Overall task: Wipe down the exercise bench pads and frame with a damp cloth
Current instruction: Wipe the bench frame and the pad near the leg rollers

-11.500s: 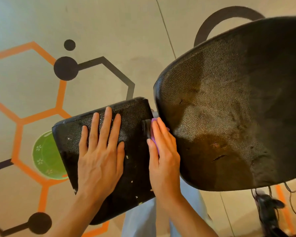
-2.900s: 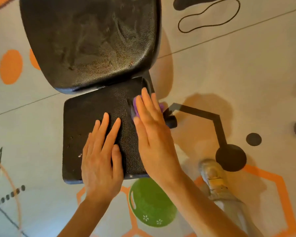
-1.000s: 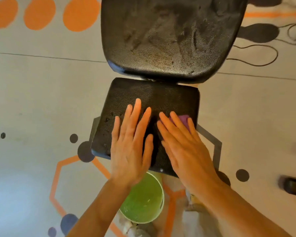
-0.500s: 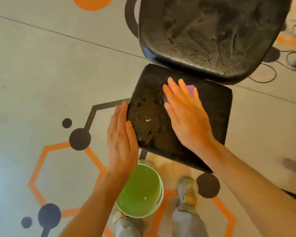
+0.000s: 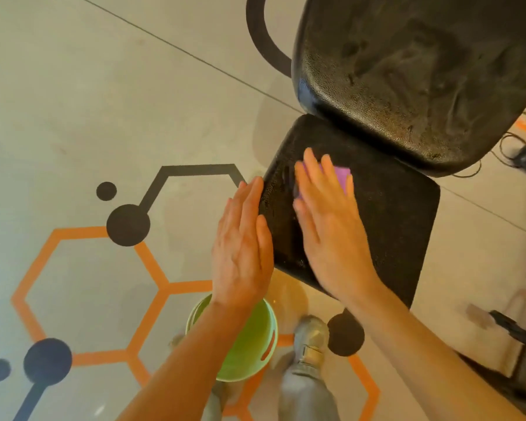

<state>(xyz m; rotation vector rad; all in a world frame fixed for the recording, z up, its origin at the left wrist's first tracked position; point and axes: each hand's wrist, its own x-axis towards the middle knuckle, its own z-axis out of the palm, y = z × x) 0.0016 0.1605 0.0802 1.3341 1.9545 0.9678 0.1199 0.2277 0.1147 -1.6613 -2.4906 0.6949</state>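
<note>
The right hand lies flat on the small black seat pad of the bench, with its fingers straight and close together. Under those fingers is a purple cloth, and a bit of it sticks out past the fingertips. The hand presses the cloth down on the pad and does not curl around it. The left hand is flat too, with straight fingers held side by side. It holds nothing. It sits right at the left edge of the seat pad, and its thumb side seems to touch that edge. The seat pad looks wet and shiny near the two hands. Just past the seat pad, at the far end, is the big black back pad, which is rounded and bumpy, with pale wipe marks on it. Below the left wrist, a green bucket stands on the floor. Beside the bucket is the person's grey shoe and a trouser leg. The floor is pale grey, with orange hexagon lines and dark dots and lines painted on it. Thin black cables lie on the floor on the right, near the back pad.
</note>
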